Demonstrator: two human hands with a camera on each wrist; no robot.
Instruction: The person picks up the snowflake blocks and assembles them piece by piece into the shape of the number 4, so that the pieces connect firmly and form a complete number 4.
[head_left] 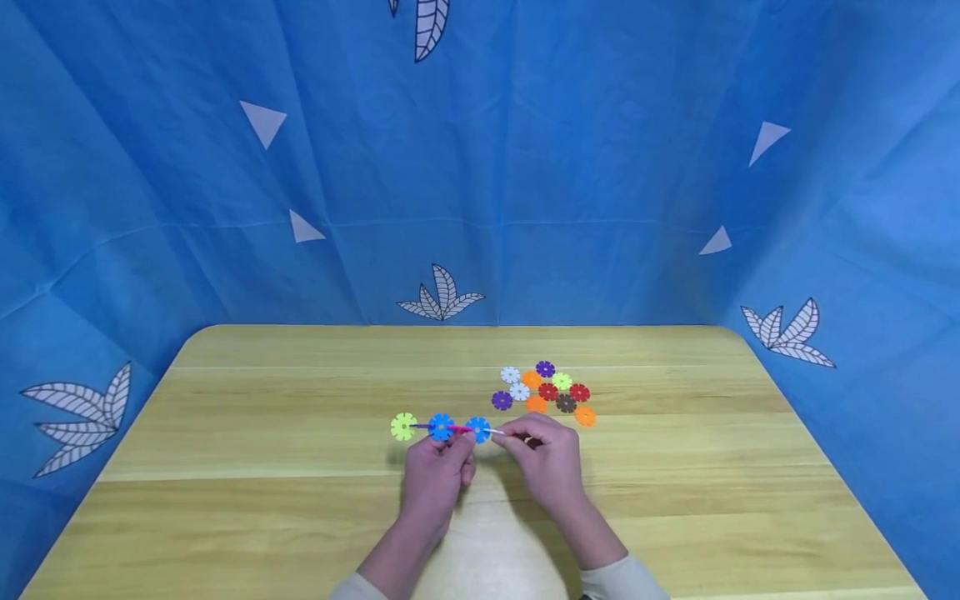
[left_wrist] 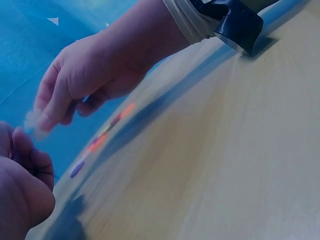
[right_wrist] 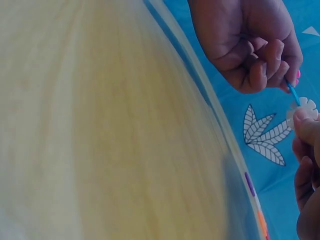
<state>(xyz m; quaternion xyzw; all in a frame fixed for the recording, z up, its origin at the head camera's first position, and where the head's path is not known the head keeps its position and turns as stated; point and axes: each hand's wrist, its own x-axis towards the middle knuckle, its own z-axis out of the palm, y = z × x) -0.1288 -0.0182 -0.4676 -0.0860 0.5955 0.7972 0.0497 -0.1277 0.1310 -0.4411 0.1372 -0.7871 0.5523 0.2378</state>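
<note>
A row of joined notched plastic discs is held up over the table between both hands. In the head view it runs from a yellow-green disc [head_left: 403, 427] through a blue disc [head_left: 441, 427] and a pink one seen edge-on to a second blue disc [head_left: 477, 430]. My left hand [head_left: 437, 477] pinches the row near the pink disc. My right hand [head_left: 546, 460] pinches a white disc [right_wrist: 309, 107] at the right end, right at the blue disc's edge. The right wrist view shows the white disc meeting the blue one, under my right thumb.
Behind the hands, to the right, several loose discs lie on the wooden table [head_left: 247, 400]: purple [head_left: 545, 368], white, orange [head_left: 585, 416], red [head_left: 580, 392], yellow-green and dark brown [head_left: 566, 403]. A blue patterned curtain [head_left: 600, 167] surrounds the table at the back and sides.
</note>
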